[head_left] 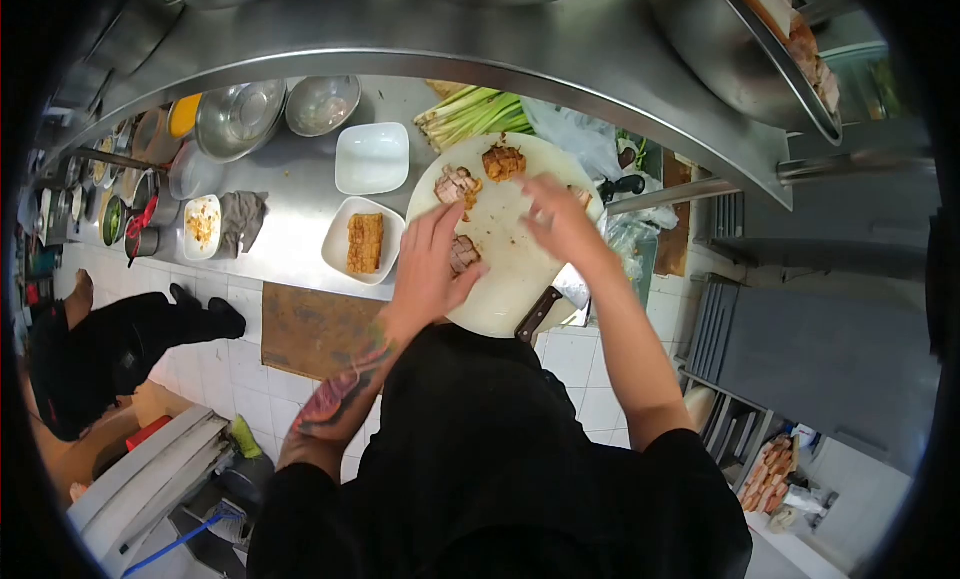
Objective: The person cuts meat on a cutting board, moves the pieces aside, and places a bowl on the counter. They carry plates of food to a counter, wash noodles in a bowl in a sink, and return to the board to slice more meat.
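My left hand [432, 264] lies over the left side of a round white cutting board [510, 279], its fingers stretched and the thumb apart. Between thumb and fingers sits a chunk of scored, crispy-skinned roast pork [464, 254]. More cut roast pork [457, 186] lies above my fingertips, and a browned piece [503, 163] rests near the board's far edge. My right hand [558, 219], slightly blurred, hovers above the right side with its fingers apart. Another pork piece [580, 196] is partly hidden behind it. A cleaver [540, 313] lies at the near right edge, handle toward me.
Left of the board, a square white dish [332, 251] holds a pork slab; another white dish [372, 159] stands behind it. Green onions [470, 119] and plastic bags [575, 129] lie at the back. A steel shelf [450, 61] overhangs the counter. A person in black [120, 349] is at far left.
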`<state>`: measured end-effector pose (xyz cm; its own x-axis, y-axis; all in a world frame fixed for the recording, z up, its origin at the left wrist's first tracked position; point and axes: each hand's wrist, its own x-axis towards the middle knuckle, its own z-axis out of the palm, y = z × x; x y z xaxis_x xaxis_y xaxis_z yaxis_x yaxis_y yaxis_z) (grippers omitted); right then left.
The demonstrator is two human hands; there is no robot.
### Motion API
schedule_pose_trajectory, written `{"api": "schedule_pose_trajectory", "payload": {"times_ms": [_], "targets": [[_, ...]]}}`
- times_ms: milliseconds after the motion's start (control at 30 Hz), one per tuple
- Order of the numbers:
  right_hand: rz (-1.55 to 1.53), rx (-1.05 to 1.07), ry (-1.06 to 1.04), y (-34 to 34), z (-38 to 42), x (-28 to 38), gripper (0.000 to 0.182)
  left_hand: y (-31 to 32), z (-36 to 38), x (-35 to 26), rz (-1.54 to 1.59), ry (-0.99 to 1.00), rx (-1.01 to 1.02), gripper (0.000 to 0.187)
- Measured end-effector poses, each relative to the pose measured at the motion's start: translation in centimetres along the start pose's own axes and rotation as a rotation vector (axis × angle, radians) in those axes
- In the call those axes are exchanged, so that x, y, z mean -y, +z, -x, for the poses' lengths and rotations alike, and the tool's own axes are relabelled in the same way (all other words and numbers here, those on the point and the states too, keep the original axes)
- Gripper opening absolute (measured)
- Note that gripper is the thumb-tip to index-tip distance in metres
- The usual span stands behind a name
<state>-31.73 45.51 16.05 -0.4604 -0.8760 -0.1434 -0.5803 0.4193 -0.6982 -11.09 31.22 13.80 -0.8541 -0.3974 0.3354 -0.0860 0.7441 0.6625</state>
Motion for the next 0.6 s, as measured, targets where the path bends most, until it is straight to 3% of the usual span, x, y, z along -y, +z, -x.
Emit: {"api": "schedule_pose_trajectory", "payload": {"times_ms": [33, 100, 133, 200, 267, 367, 567, 600], "targets": [[0.0, 0.007, -0.006, -0.7, -1.6, -1.2, 0.063, 0.3, -1.7, -0.1, -0.041, 0.055, -0.013, 0.08], [0.158, -0.191, -0.128, -1.3, -4.7, -4.0, 0.065, 1.9, -6.3, 0.9, -0.14, 0.06, 0.021, 0.079], [0.158, -0.196, -0.135, -1.0, -5.8, -4.9, 0.065, 2.9, -8.4, 1.5, -0.225, -0.009, 0.106, 0.075], [0.167, -0.103, -0.046, -0.1, -7.8, -5.7, 0.058, 4.9, -11.2, 2.7, -0.311, -0.078, 0.182, 0.07], [0.2, -0.048, -0.041, 0.0, -8.8, -5.4, 0.049, 6.8, -12.3, 4.0, -0.405, -0.142, 0.293, 0.051], [0.189, -0.028, -0.012, 0.0, -8.9, -4.6, 0.035, 9.0, -12.8, 5.2, -0.429, -0.093, 0.174, 0.04], [0.023, -0.063, -0.085, -1.0, -8.5, -3.7, 0.032, 6.4, -13.0, 5.1, -0.128, -0.116, 0.121, 0.043], [0.022, -0.031, -0.102, -1.2, -8.9, -2.8, 0.034, 4.7, -13.5, 5.0, -0.131, -0.154, 0.192, 0.043]]}}
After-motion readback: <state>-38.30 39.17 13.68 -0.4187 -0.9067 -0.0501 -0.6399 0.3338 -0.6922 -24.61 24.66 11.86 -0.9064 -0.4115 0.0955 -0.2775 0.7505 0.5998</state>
